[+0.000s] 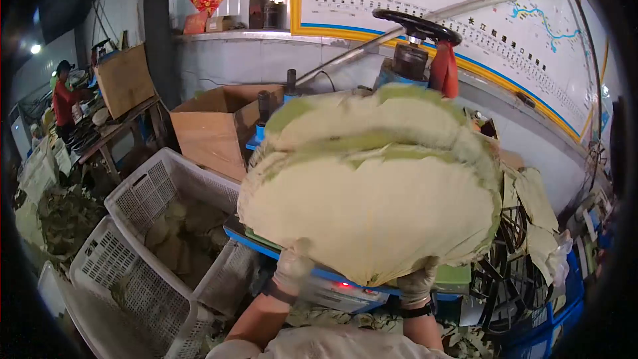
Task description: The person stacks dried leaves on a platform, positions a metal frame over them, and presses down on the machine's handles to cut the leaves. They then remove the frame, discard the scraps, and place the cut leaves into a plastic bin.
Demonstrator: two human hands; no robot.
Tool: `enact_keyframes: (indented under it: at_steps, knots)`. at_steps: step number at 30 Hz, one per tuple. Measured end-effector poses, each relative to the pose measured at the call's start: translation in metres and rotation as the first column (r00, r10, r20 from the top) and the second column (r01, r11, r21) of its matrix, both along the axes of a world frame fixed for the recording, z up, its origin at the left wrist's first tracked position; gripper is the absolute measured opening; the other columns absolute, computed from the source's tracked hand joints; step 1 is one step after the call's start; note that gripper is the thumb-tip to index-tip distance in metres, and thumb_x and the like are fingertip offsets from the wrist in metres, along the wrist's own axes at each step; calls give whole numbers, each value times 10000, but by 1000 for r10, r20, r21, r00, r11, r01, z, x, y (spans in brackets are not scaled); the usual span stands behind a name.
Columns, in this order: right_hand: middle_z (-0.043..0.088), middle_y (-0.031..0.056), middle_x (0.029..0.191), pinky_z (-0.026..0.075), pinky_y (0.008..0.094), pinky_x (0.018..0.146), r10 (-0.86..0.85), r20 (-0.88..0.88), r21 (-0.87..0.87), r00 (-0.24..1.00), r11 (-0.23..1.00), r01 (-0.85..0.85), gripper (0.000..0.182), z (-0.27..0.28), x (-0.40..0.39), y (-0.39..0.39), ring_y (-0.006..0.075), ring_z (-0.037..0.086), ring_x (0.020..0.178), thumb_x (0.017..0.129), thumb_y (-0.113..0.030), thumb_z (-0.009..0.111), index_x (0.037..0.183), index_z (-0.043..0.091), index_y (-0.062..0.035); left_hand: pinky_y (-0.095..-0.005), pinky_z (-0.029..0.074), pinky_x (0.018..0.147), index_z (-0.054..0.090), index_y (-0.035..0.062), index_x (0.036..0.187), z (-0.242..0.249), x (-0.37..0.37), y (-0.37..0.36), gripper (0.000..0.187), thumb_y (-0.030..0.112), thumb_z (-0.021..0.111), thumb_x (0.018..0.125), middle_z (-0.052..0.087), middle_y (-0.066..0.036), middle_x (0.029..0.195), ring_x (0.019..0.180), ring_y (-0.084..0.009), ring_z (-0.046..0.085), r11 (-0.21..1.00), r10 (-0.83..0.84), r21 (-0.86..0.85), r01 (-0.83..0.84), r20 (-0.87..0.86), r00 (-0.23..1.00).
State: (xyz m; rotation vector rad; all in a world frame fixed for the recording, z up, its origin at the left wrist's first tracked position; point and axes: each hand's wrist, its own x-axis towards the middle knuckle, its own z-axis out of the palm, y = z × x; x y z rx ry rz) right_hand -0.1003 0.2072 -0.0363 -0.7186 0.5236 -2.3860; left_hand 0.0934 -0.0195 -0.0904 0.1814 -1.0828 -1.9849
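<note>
A large pale beige sheet (372,213) with green edges, perhaps several layers, spreads over the blue-edged machine (266,246). My left hand (293,269), in a light glove, is at the sheet's lower left edge; it is blurred and its fingers do not show clearly. At the lower right edge, my gloved right hand (419,282) grips the sheet, with its fingers partly hidden beneath it. Behind the sheet stands a black handwheel (417,25) on a metal shaft.
White plastic crates (143,242) stand at the left, one holding sheet pieces. A cardboard box (206,136) is behind them. Black frames (512,266) and a blue crate (558,312) are at the right. A person in red (64,103) stands far left.
</note>
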Motion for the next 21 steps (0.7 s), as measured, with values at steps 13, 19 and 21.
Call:
enact_keyframes:
  at_steps: [13,19,21]
  knots:
    - [696,75,1237,517,494,1028,-72,122,66,990,996,65,430,-19,-33,9,304,648,1152,975,-441,665,1226,664,-93,-446,527,1021,534,3,1377,34,-38,-23,434,139,586,969,640,-124,1268,1125,-289,648,971,-79,188,146,-321,944]
    - [601,63,1431,418,529,1132,-270,41,212,962,943,256,701,-42,-57,2,316,557,1302,930,-497,708,1470,501,-101,-471,509,1058,517,16,1403,35,-74,-37,509,226,647,958,619,-119,1336,1213,-303,614,953,-31,280,119,-300,953]
    - [597,65,1434,419,531,1129,-225,31,146,974,965,218,710,-43,-65,8,318,552,1307,923,-506,713,1474,501,-111,-475,507,1064,500,2,1414,43,-81,-49,562,326,648,979,582,-136,1388,1260,-301,584,977,8,208,50,-268,963]
